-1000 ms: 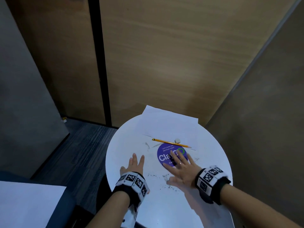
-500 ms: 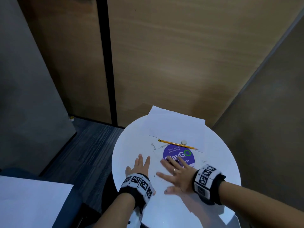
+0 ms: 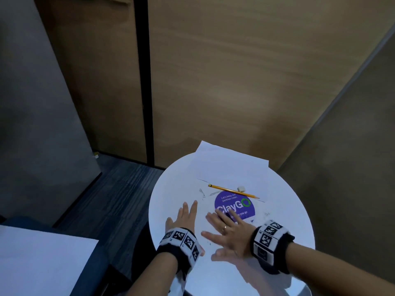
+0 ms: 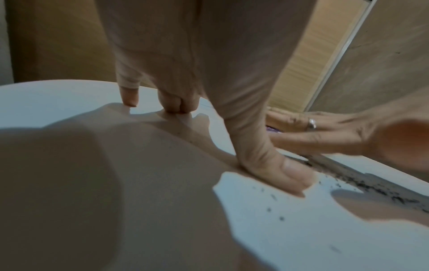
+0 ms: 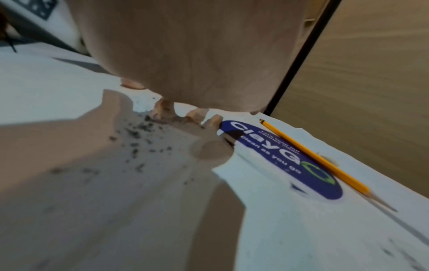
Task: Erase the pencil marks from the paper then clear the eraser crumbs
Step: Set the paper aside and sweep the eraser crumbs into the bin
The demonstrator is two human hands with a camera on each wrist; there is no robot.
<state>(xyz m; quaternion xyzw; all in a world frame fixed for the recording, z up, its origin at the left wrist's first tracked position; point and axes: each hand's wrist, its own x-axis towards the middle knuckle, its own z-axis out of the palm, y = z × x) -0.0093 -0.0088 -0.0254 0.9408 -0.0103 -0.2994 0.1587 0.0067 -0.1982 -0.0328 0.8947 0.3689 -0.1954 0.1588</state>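
A white paper [image 3: 230, 165] lies at the far side of the round white table [image 3: 288, 223]. Near it are a yellow pencil [image 3: 233, 191], a small white eraser [image 3: 241, 189] and a purple round sticker [image 3: 235, 207]. Faint pencil marks [image 3: 202, 192] show left of the sticker. My left hand [image 3: 183, 216] lies flat on the table with its fingers straight. My right hand [image 3: 226, 231] is spread flat beside it, its fingers [image 5: 162, 110] touching the table amid dark eraser crumbs [image 5: 139, 132]. A line of crumbs [image 4: 371, 183] lies by my left thumb.
Wooden wall panels and a grey partition stand close behind the table. Dark carpet floor [image 3: 111, 199] lies to the left. A white surface [image 3: 42, 263] fills the lower left corner. The table's near rim is under my wrists.
My right hand has slid off the purple sticker, leftward and toward me, pushing crumbs toward my left hand. The left hand stays flat in place.
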